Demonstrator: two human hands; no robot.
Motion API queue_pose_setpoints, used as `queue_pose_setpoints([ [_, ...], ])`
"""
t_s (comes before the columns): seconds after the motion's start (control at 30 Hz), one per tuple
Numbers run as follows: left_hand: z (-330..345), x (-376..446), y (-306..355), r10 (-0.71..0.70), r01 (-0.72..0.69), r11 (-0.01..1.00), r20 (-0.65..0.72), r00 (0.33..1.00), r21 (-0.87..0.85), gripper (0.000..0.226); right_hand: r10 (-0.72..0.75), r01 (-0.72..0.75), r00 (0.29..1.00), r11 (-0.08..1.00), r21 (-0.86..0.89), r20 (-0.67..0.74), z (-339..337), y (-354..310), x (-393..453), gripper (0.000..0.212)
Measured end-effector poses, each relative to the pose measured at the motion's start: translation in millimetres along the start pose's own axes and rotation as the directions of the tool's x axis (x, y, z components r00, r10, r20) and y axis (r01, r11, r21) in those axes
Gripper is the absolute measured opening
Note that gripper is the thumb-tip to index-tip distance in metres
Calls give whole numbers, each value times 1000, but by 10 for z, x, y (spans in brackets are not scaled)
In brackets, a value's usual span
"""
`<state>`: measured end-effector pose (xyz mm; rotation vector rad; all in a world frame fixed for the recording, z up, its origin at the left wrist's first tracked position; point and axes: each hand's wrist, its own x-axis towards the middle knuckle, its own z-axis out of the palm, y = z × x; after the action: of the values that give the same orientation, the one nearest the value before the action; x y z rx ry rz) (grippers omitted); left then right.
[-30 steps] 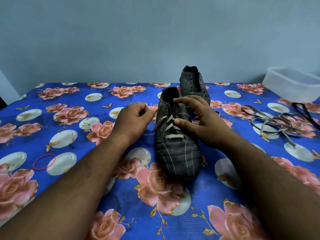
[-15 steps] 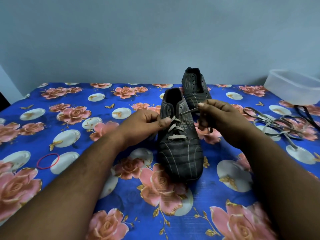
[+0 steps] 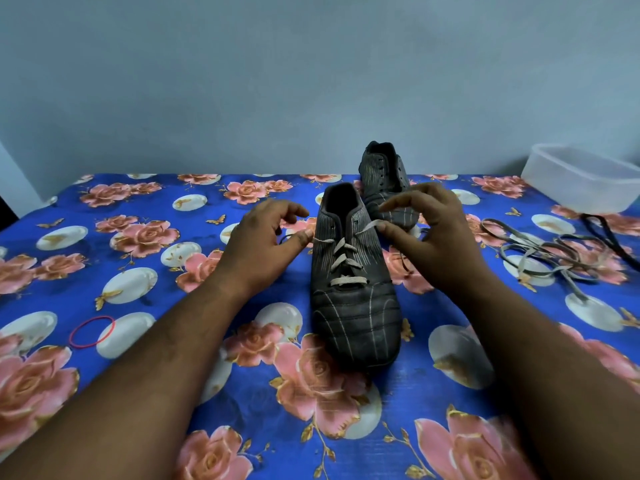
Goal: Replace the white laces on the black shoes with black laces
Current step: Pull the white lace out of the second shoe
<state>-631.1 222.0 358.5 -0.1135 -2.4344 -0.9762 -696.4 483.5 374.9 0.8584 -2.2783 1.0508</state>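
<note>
My left hand (image 3: 258, 249) sat just left of the near shoe (image 3: 353, 289), thumb and forefinger curled toward the left end of the white lace (image 3: 346, 259). The thumb tip touched that end where it left the eyelet; whether the forefinger closed on it I could not tell. My right hand (image 3: 433, 237) sat at the shoe's right side, thumb and forefinger pinching the right end of the lace, which ran taut from the eyelet to my fingers (image 3: 389, 228). The remaining fingers of both hands were loosely curled and apart from the shoe.

The near shoe stood upright on the counter (image 3: 156, 299), toe toward me, between my two hands. The lace was still crossed through its lower eyelets; the upper eyelets were bare. The far shoe (image 3: 381, 171) stood directly behind it, unlaced, partly covered by my right hand.

To the right lay a loose tangle of grey laces (image 3: 550, 254) on the floral cloth, with a black lace (image 3: 609, 233) just beyond it. A clear tub (image 3: 585, 178) stood at the far right corner. A red band (image 3: 91, 331) lay well to the left, apart from everything.
</note>
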Motion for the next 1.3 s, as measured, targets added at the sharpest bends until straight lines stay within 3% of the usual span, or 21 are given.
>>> queue_pose_setpoints([
  [0.1, 22, 7, 73, 134, -134, 991, 11, 991, -27, 37, -157, 158, 987, 987, -6, 37, 47, -128, -8, 15],
  [0.2, 57, -16, 108, 205, -199, 977, 82, 975, -78, 46, -203, 206, 974, 978, -24, 105, 99, -167, -17, 24],
  [0.33, 86, -58, 158, 185, -181, 983, 161, 969, -40, 58, -209, 216, 972, 975, -56, 112, 126, -174, -22, 29],
  [0.47, 91, -60, 161, 163, -154, 986, 177, 971, -66, 57, -196, 206, 968, 977, -49, 154, 140, -213, -17, 19],
  [0.57, 96, -62, 165, 163, -153, 986, 180, 970, -69, 55, -96, 66, 969, 988, 139, 226, 159, -237, -37, 7],
  [0.67, 99, -60, 157, 170, -161, 985, 176, 970, -66, 53, 34, -174, 928, 920, 352, 372, 147, -279, -66, 10],
  [0.77, 105, -50, 149, 175, -165, 984, 178, 968, -71, 52, 74, -292, 889, 852, 434, 452, 128, -271, -58, 11],
  [0.87, 104, -50, 148, 176, -166, 983, 175, 969, -74, 52, 67, -308, 884, 828, 469, 463, 100, -265, -62, 10],
  [1.07, 93, -67, 153, 164, -151, 985, 173, 971, -88, 51, 24, -172, 940, 895, 412, 340, 110, -274, -85, 7],
  [1.17, 97, -58, 145, 171, -157, 984, 177, 969, -87, 52, 61, -282, 901, 834, 474, 429, 92, -278, -67, 4],
  [1.3, 112, -55, 150, 174, -155, 981, 185, 967, -115, 48, 86, -414, 829, 759, 503, 553, 42, -261, -61, 14],
])
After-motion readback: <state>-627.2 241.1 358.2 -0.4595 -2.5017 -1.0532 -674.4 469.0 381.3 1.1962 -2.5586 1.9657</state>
